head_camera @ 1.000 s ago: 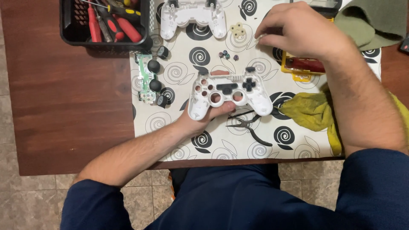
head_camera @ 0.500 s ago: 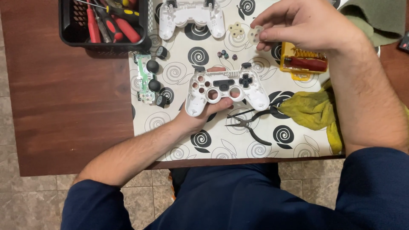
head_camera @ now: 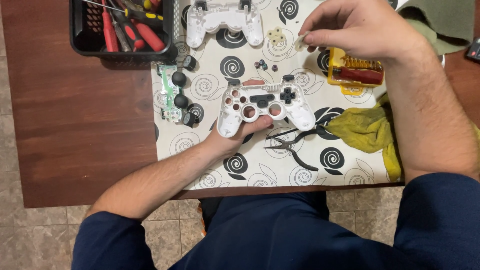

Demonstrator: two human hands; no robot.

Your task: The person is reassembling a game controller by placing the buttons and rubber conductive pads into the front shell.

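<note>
Seen from the head camera, the left hand (head_camera: 235, 137) grips a white controller front shell (head_camera: 265, 105) from below, holding it over a swirl-patterned mat (head_camera: 240, 160) on the wooden tabletop (head_camera: 75, 125). The right hand (head_camera: 360, 30) pinches a small pale rubber pad (head_camera: 300, 41) between thumb and fingertips above the mat. A circuit board (head_camera: 172, 92), pliers (head_camera: 292, 145), a yellow cloth (head_camera: 367, 132) and a black tool basket (head_camera: 122, 30) lie nearby.

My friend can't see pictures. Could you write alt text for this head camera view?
A person's left hand holds a white game controller shell over a swirl-patterned mat, while the right hand pinches a small pale part. Pliers lie beside it.
</note>
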